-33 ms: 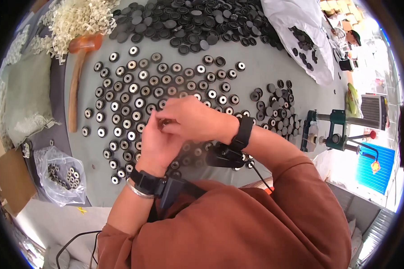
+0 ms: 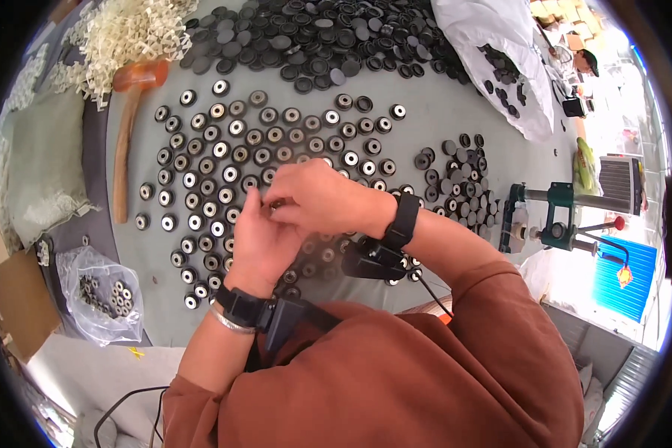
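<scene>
My left hand (image 2: 264, 240) and my right hand (image 2: 322, 196) meet above the middle of the table. Their fingers are bent together around something small and dark, mostly hidden between them, so I cannot make out its kind. Each wrist wears a black strap with a black device, and the left one also has a silver bangle. Beneath and around both hands stand many small black round parts (image 2: 231, 174) with silver metal rings and a centre hole, spread in loose rows on the grey-green tabletop (image 2: 164, 261).
A mallet (image 2: 127, 134) with an orange head lies left. Black caps (image 2: 321, 37) heap at the back beside white plastic pieces (image 2: 131, 41) and a white sack (image 2: 493, 30). More caps (image 2: 463, 172) lie right, near a green press (image 2: 561, 216). A clear bag (image 2: 101, 299) holds metal rings.
</scene>
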A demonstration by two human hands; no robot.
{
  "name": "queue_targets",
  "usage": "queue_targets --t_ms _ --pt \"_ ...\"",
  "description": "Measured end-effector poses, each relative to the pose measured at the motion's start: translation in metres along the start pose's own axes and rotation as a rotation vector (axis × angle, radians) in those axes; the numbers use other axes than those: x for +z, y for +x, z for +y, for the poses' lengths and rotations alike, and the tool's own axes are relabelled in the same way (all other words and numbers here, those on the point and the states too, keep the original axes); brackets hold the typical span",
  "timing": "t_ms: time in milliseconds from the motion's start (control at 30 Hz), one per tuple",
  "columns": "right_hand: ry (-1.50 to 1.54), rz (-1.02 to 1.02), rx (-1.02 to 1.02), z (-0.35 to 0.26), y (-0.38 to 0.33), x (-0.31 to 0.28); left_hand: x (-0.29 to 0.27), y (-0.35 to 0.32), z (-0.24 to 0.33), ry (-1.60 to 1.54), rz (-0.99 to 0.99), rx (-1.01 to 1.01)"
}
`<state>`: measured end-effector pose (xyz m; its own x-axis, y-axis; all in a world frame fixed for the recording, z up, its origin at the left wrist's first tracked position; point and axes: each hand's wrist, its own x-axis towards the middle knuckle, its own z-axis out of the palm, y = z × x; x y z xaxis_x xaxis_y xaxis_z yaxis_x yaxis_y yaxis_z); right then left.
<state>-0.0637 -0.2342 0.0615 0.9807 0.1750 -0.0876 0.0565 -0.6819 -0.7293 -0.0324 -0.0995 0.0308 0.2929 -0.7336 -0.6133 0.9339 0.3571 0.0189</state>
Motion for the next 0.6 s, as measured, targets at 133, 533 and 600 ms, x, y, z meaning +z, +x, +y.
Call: queue_targets --t_ms 133,533,600 --pt "0.113 -0.112 0.059 0.007 -0.009 -0.002 -0.003 0.001 -0.003 0.091 0.026 -0.035" --pt "-0.303 0.476 0.560 0.163 -0.017 -0.075 -0.013 0.000 0.003 0.043 0.110 -0.019" --pt "-0.341 0.401 0.584 0.171 -0.013 -0.075 -0.016 0.000 0.003 0.049 0.121 -0.025"
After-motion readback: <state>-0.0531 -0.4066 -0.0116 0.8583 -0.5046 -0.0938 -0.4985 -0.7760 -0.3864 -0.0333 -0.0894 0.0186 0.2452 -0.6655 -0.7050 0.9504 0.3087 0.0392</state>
